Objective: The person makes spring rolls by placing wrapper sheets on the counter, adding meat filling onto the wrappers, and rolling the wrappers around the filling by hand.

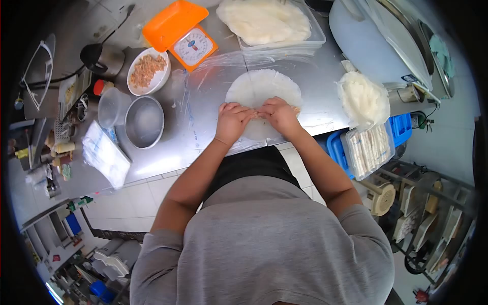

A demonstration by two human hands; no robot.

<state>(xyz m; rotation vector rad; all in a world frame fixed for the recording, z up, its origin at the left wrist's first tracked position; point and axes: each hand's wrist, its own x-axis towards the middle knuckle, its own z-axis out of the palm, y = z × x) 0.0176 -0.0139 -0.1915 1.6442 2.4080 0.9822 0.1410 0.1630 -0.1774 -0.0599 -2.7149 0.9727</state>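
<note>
A round, thin white wrapper (264,86) lies flat on the steel table in front of me. Across its lower part runs a strip of pinkish-brown filling (297,109), mostly covered by my hands. My left hand (234,122) is closed, its bent fingertips pressed on the filling at the left. Close beside it, my right hand (278,116) curls its fingers over the filling further right. The fingertips nearly meet, with a bit of filling showing between them. How firmly each hand grips is hard to see.
Left on the table (208,101) are a bowl of filling (161,81), an orange scale (207,57), a metal bowl (158,122) and plastic bags (107,155). Wrapper stacks lie in a tray (317,36) and at the right (363,99). A container of white rolls (368,150) sits lower right.
</note>
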